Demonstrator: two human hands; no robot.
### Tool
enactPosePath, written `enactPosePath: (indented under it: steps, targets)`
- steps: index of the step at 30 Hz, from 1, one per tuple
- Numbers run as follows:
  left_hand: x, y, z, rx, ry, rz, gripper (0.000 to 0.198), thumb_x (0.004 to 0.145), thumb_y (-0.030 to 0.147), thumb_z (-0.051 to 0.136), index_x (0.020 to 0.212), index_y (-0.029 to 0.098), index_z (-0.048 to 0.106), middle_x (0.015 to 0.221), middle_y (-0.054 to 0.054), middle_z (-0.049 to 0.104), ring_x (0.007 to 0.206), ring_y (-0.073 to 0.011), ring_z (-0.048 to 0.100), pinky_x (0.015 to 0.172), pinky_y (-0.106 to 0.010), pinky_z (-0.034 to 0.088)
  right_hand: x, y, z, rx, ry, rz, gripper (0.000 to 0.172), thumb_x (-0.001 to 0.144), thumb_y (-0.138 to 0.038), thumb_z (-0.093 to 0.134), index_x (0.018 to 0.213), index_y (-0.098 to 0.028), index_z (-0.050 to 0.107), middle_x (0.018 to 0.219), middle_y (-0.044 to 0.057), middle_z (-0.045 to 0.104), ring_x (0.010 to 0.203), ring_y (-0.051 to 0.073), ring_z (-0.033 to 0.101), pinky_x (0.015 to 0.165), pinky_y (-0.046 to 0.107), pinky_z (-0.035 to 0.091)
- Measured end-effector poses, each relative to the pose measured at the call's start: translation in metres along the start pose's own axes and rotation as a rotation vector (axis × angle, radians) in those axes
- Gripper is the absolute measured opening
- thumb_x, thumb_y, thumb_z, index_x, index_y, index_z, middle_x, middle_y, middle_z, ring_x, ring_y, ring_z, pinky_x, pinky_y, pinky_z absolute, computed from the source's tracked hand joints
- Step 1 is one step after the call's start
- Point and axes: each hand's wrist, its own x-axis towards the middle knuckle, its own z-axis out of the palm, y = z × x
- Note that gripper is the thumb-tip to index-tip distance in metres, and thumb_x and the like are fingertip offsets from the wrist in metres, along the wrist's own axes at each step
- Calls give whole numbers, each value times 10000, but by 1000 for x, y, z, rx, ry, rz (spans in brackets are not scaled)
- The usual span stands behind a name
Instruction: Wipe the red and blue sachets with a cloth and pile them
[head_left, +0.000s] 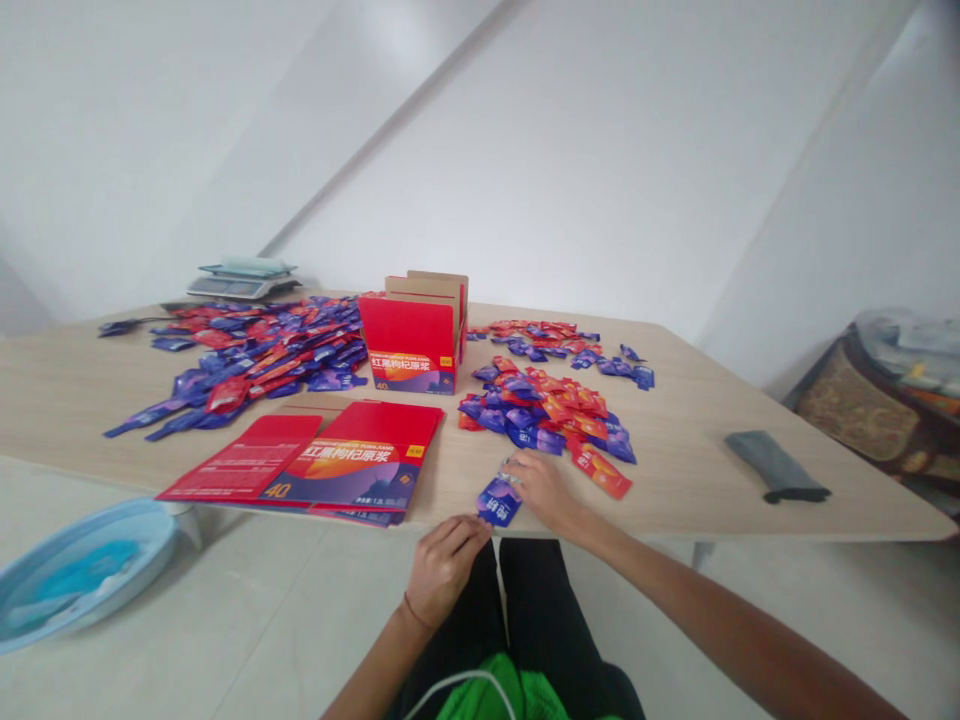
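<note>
A small purple sachet (498,505) with white print lies at the front edge of the table, between my two hands. My left hand (448,568) pinches its lower left corner, fingers closed together. At its top end my right hand (546,490) grips it, partly covering that end. Just behind my right hand is a heap of loose purple and red sachets (536,408). One red sachet (600,468) lies apart to the right of this hand. Left of my hands, flat red and purple cartons (356,462) are stacked at the table edge.
An open upright carton (411,345) stands behind the flat ones. Joined sachet strips (277,345) are piled at the left, near a scale (244,287). More sachets (540,338) lie at the back. A grey cloth (776,465) rests at right; a blue basin (90,565) is below left.
</note>
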Motion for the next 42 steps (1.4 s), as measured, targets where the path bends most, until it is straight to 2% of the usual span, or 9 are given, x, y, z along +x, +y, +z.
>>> enactPosePath:
  steps: [5,9,13,17,22,25,27,34,42]
  targets:
    - [4,2,-1,-16,19,-9,216,1059,144,561,1174,213,731,1039,-54,768,1000,-188,731,910,-314,631,9,18,-15,30,65,106,222,955,-126,589,1025,-204,785,1030,69,732,1004,211,667,935,341,519]
    - [10,7,-7,16,-24,-28,183,1044,151,574,1098,218,735,995,-58,754,957,-198,724,856,-330,634,-5,33,-54,171,400,141,248,996,-267,582,1152,-239,773,1142,73,731,1042,218,684,952,356,537]
    - [25,16,-18,93,-100,-51,180,1008,274,636,1151,206,721,1040,-100,740,988,-262,712,872,-421,632,-50,88,-99,89,604,278,279,984,-374,573,1092,-235,790,1118,94,733,999,243,694,922,392,545]
    - [56,24,-10,125,-154,-77,264,1036,246,563,1273,204,672,1199,-110,735,1109,-270,705,971,-434,610,-112,167,-120,-103,605,469,360,956,-430,535,1032,-194,796,1063,132,747,948,271,694,875,416,538]
    - [93,29,43,268,-345,-61,413,984,257,635,1353,72,635,1366,-240,679,1296,-364,645,1070,-495,553,-169,231,-112,-174,428,555,404,936,-457,495,991,-194,797,1034,146,759,921,285,689,859,425,525]
    - [105,33,71,338,-528,-185,435,982,281,650,1302,-14,657,1345,-315,666,1318,-398,629,1102,-499,520,-183,243,-103,-121,401,572,414,933,-487,491,1009,-211,790,1047,126,764,950,279,691,879,417,527]
    - [108,36,78,351,-609,-248,461,1021,326,602,1308,-30,654,1351,-317,660,1334,-385,619,1139,-477,487,-186,246,-98,-92,434,594,424,942,-509,483,1028,-221,783,1071,116,764,970,274,692,888,412,528]
    - [104,41,60,288,-663,-221,629,1054,529,510,1385,4,613,1429,-286,625,1397,-366,565,1212,-473,411,-187,250,-91,-56,461,589,431,972,-521,488,1064,-202,763,1090,121,748,990,279,687,899,415,522]
    - [118,29,47,260,-741,-169,547,1031,547,565,1327,95,648,1375,-230,676,1335,-349,620,1130,-469,502,-186,247,-91,-57,457,572,378,984,-462,496,1090,-205,753,1096,116,730,992,268,672,892,395,515]
